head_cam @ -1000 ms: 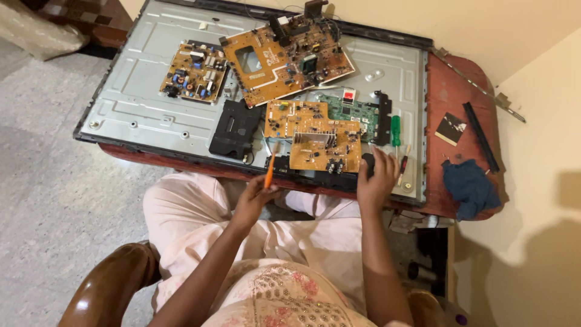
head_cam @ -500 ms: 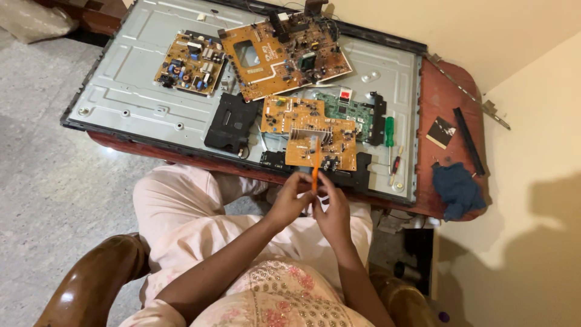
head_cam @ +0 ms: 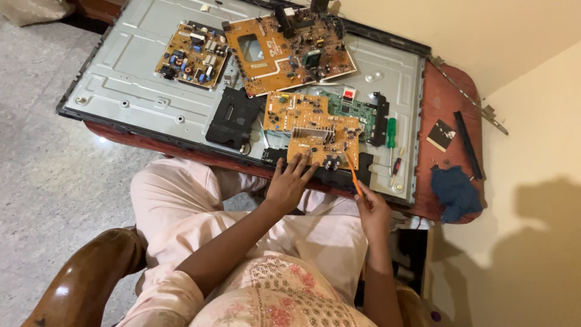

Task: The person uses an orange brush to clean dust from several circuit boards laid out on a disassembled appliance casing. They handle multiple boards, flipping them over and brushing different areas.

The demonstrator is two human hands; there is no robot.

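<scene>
A home room is serving as a makeshift electronics repair spot. A low red-brown wooden bench is standing against plain cream walls at two o'clock, and a pale speckled stone floor is spreading out at nine o'clock. A flat television's opened metal back panel is lying across the bench, with several bare orange-brown circuit boards sitting on it toward twelve o'clock. Small screwdrivers and a blue cloth are lying at three o'clock. A polished wooden chair arm is showing at seven o'clock.
</scene>
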